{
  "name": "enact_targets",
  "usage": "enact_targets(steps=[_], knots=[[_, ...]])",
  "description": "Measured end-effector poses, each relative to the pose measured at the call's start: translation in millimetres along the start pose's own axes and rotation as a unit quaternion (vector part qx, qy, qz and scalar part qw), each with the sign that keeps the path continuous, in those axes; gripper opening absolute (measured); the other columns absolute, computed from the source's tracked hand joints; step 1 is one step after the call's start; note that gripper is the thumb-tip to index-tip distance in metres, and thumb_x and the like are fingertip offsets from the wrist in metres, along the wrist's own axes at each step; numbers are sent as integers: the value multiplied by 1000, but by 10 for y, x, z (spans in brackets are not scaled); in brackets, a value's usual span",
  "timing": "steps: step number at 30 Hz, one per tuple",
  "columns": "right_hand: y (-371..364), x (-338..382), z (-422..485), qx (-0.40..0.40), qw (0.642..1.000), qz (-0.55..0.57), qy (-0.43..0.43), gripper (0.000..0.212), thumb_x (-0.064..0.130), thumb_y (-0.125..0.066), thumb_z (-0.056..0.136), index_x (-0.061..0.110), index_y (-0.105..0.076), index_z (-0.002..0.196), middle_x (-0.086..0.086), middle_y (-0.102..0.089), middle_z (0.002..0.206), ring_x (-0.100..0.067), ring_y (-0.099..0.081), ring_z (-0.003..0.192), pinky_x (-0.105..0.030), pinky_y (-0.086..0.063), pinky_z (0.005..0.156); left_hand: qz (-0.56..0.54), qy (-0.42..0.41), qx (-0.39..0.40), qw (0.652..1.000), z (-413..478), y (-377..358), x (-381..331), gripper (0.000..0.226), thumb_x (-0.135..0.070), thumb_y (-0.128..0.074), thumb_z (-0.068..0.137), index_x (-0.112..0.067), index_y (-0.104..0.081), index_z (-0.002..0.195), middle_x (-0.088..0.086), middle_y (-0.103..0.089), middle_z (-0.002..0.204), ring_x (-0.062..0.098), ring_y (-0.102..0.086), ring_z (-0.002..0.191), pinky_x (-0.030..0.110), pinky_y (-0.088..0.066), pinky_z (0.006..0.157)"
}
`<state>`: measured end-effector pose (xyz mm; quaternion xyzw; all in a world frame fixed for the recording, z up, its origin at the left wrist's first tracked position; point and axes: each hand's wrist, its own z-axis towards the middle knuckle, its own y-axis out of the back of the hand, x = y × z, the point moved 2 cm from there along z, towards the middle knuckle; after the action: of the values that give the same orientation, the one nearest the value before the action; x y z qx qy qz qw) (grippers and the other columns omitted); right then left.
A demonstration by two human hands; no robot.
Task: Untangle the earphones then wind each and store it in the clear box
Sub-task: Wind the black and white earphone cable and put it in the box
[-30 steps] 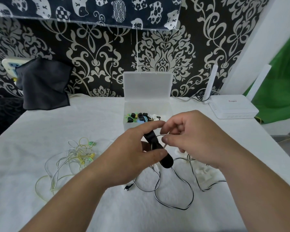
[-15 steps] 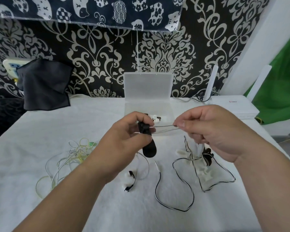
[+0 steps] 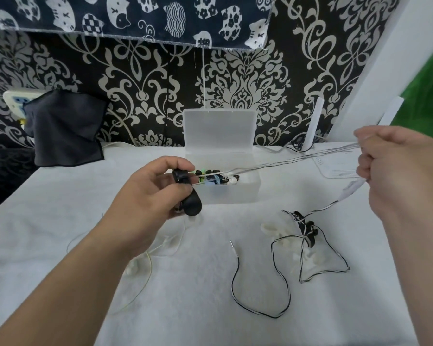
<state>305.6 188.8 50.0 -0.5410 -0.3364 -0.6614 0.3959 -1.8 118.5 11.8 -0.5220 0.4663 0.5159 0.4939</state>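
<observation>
Holding thin cable (image 3: 285,162) taut between hands (image 3: 155,196) (image 3: 398,176) above frosted plastic box (image 3: 230,196).

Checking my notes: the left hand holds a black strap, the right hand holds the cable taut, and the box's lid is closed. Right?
No, the lid of the box stands open, as the head view shows. The left hand does hold the black strap, and the right hand holds the cable taut.
</observation>
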Motion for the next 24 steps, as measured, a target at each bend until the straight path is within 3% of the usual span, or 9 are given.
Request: enact_targets(steps=[3,7,11,14,16,18,20,22,24], knots=[[82,-24,-5,-55,998,-23,-5,15,13,-60,90,23,-70,86,4,-54,68,-7,-42,53,-23,-36,55,-3,10,9,1000,-24,2,-25,31,6,-57,93,-21,-70,96,10,-67,100,22,-59,71,40,-58,63],[144,-44,13,-101,995,-17,0,10,20,-62,89,25,-70,90,7,-56,70,-7,-47,59,-21,-41,61,3,14,26,1000,-36,-32,-5,28,6,-62,90,-20,-71,98,2,-65,89,26,-60,75,40,-60,65],[160,-99,32,-83,988,-131,-24,14,17,-60,90,21,-73,92,5,-55,66,-15,-48,55,-19,-35,45,27,-2,75,997,-49,-48,-12,25,-9,-60,78,-21,-68,98,9,-65,104,23,-60,75,33,-56,69],[106,-154,13,25,921,-388,-11,12,17,-61,89,19,-72,86,-1,-67,79,-32,-62,68,-31,-49,60,34,-25,120,992,-78,-92,-44,26,-7,-55,81,-20,-64,102,11,-62,107,21,-61,68,32,-52,70],[-26,-157,-77,79,899,-432,15,11,19,-62,90,21,-73,88,-2,-71,92,-32,-64,83,-35,-51,74,41,-32,137,989,-99,-139,-43,27,-6,-54,82,-19,-63,104,8,-62,99,21,-60,66,32,-49,69],[-210,-103,-229,137,925,-349,59,10,22,-65,91,25,-71,85,7,-73,90,-20,-66,89,-27,-49,77,56,-34,146,987,-110,-189,-30,27,-7,-54,82,-19,-62,105,0,-64,85,22,-60,67,32,-47,70],[-429,-17,-465,259,937,-227,52,6,32,-68,91,29,-72,89,16,-74,90,1,-66,91,-15,-46,80,70,-38,156,985,-114,-233,-14,27,-8,-54,82,-19,-61,105,-4,-64,75,23,-60,67,33,-45,71],[-611,25,-713,408,902,-141,-6,33,54,-61,83,30,-72,104,20,-74,102,7,-64,103,-21,-44,98,75,-42,167,982,-122,-267,-13,27,-7,-54,83,-17,-61,107,1,-64,73,23,-60,68,32,-45,71],[-724,-4,-896,511,850,-103,-74,48,60,-52,81,25,-72,108,11,-76,102,-1,-66,106,-33,-40,108,68,-47,173,981,-137,-286,-32,26,-5,-55,83,-16,-61,106,5,-64,78,22,-60,67,32,-50,72]])
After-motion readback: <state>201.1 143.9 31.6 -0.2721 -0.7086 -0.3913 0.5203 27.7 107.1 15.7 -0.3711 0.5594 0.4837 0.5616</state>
